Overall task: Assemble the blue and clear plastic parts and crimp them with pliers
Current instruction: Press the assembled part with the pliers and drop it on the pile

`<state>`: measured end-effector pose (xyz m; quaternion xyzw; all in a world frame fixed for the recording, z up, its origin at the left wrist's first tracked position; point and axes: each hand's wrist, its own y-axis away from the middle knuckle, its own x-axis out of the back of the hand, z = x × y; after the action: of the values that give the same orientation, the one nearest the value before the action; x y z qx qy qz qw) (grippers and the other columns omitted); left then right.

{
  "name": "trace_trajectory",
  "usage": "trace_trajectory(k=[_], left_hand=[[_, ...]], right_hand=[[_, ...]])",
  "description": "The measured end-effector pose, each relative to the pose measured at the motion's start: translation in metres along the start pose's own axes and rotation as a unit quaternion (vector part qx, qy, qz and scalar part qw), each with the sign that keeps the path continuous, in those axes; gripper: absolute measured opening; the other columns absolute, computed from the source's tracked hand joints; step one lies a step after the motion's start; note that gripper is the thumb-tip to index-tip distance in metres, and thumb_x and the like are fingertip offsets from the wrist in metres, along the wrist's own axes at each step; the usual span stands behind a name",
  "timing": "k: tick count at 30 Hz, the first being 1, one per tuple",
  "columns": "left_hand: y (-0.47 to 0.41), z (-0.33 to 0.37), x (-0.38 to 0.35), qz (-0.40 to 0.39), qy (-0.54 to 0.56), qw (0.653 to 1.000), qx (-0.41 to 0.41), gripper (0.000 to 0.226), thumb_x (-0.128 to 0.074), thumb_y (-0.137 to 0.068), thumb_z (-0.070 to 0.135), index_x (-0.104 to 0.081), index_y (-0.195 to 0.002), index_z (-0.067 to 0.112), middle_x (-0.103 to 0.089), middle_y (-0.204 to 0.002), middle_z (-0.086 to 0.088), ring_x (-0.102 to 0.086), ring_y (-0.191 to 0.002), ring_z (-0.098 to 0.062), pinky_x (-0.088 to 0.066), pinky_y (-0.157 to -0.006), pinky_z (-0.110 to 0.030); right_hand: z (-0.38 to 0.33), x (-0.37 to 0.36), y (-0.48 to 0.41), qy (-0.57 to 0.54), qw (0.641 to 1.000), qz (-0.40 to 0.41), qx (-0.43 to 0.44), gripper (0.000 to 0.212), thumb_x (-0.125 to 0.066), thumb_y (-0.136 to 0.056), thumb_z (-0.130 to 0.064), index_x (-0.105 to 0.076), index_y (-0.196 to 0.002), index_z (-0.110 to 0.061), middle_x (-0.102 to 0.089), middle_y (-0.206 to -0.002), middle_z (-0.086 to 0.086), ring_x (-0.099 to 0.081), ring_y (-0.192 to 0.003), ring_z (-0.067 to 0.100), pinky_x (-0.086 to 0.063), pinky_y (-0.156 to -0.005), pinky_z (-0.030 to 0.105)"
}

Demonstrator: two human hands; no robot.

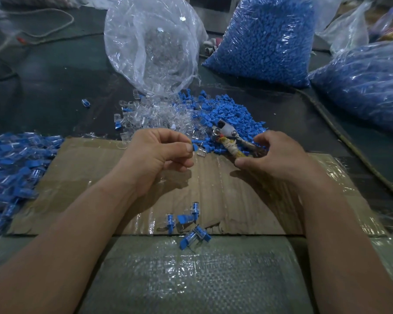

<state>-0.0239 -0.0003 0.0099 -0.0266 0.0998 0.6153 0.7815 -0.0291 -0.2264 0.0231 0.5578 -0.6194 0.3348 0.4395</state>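
Leave the finished pieces (192,223) lying by the front edge of the worktop (55,71), clear of the work. Keep the left hand (159,152) clenched, fingers (179,163) tucked, thumb and forefinger pinching a blue part (195,147). Seat it squarely in the clear part (201,152) just beside it before any squeeze (held or merely lying there: cannot tell). Bring up the pliers (230,141), grasped by the right hand (279,155) with fingers curled round the wrapped handles, and close gently, judging thin plastic apt to crack. Work over the taped cardboard (247,200), with the assembled heap (16,168) at the left edge. Draw stock from the mixed pile (213,112) beyond. Towards the far edge, mind a clear bag (154,46) and blue-filled bags (266,39).
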Motion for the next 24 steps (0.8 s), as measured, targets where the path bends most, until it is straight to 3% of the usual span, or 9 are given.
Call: trace_trajectory(k=[4, 8, 13, 24], left_hand=[[-0.001, -0.001, 0.001, -0.005, 0.000, 1.000, -0.003, 0.007, -0.068, -0.055, 0.008, -0.067, -0.062, 0.009, -0.064, -0.056, -0.007, -0.062, -0.049, -0.014, -0.052, -0.047, -0.020], [-0.001, -0.002, 0.001, -0.012, -0.008, 1.000, -0.001, 0.015, -0.067, -0.058, 0.007, -0.064, -0.072, 0.002, -0.064, -0.057, -0.008, -0.063, -0.051, -0.015, -0.053, -0.050, -0.020], [-0.002, -0.003, 0.003, -0.007, -0.002, 1.000, -0.004, 0.013, -0.065, -0.060, 0.006, -0.063, -0.073, 0.003, -0.064, -0.056, -0.008, -0.063, -0.052, -0.015, -0.054, -0.050, -0.020], [-0.005, -0.006, 0.004, 0.030, 0.014, 0.999, -0.036, 0.009, -0.058, -0.077, -0.005, -0.059, -0.079, 0.003, -0.065, -0.057, -0.003, -0.065, -0.054, -0.013, -0.054, -0.051, -0.019]], right_hand=[[-0.003, 0.000, -0.001, 0.047, 0.998, -0.048, 0.004, 0.112, -0.056, -0.027, -0.080, -0.046, -0.119, -0.018, -0.040, -0.104, -0.003, -0.039, -0.098, 0.015, -0.034, -0.079, 0.030], [-0.002, -0.004, -0.003, 0.060, 0.998, -0.031, 0.012, 0.082, -0.069, -0.051, -0.067, -0.048, -0.117, -0.022, -0.039, -0.101, -0.004, -0.039, -0.096, 0.015, -0.035, -0.078, 0.031], [-0.007, -0.007, -0.001, 0.016, 0.998, 0.042, 0.037, 0.038, -0.073, -0.059, -0.039, -0.051, -0.088, -0.026, -0.046, -0.084, -0.008, -0.044, -0.076, 0.011, -0.031, -0.061, 0.028], [-0.018, -0.008, 0.010, -0.031, 0.978, 0.165, 0.126, 0.036, -0.062, -0.068, -0.003, -0.060, -0.102, -0.015, -0.048, -0.088, -0.006, -0.049, -0.081, 0.018, -0.036, -0.069, 0.028]])
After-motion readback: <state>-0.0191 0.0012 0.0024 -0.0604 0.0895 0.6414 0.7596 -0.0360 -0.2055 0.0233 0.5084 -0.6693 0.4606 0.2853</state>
